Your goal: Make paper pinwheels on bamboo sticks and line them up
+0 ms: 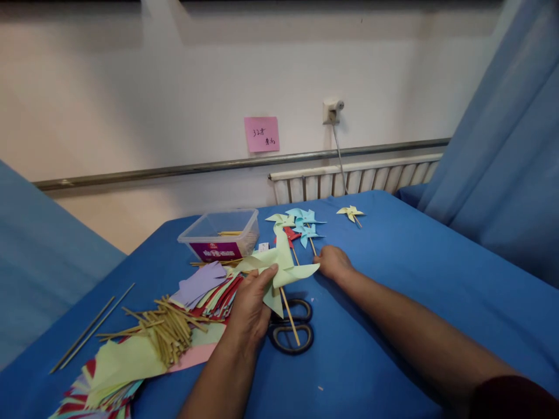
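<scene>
My left hand [253, 299] is closed on a pale green paper pinwheel [283, 265], thumb over its blades, its thin wooden stick slanting down over black-handled scissors [292, 343]. Farther off, my right hand [334, 262] has its fingers curled at the lower end of the stick of a light blue pinwheel [307, 233]. Close by lie another light blue pinwheel [302, 215], a red pinwheel [288, 236] and a pale yellow-green pinwheel [282, 220]. The fingertips of my right hand are partly hidden.
A clear plastic box [218, 238] with sticks stands at the back left. Loose short sticks [170, 331] lie on fanned colored paper [126, 364]. Two long thin rods [94, 329] rest at the left. A yellow pinwheel [350, 213] lies at the back of the blue-covered table [393, 250].
</scene>
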The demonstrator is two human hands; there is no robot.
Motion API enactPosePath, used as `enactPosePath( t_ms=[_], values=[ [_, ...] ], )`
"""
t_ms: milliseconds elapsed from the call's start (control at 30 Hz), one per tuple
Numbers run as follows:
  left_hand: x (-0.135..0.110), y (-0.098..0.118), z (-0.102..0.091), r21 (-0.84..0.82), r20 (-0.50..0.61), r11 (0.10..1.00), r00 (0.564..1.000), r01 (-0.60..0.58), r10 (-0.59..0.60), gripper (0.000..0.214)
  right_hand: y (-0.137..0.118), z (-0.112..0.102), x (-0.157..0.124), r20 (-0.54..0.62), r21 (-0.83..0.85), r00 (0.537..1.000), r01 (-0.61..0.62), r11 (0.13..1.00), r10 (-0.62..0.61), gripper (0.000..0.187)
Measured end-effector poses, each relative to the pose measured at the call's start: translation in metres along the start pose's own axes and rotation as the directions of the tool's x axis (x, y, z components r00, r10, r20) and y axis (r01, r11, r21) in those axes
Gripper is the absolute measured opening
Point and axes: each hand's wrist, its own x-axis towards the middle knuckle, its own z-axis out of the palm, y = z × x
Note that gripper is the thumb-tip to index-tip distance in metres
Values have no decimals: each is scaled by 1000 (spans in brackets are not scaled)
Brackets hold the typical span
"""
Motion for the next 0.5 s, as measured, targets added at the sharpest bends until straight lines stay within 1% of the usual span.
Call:
enactPosePath(
  t_ms=[133,200,333,500],
  values=[
    [0,-1,0,-7,2,1000,1000,-9,9,17,-7,0,-2,-7,9,1000,8,1000,-8,32],
    [0,-1,0,0,1,1000,1000,-7,7,16,-9,1,-2,-13,15,1000,13,1000,-13,32],
    [1,-1,-1,21,9,1000,1000,17,-17,9,-8,1,-1,-20,40,1000,13,999,-12,32],
    [2,-3,-1,14,4,1000,1000,26,-26,11,-4,0,2,-22,90,1000,9,996,-7,27]
  ],
)
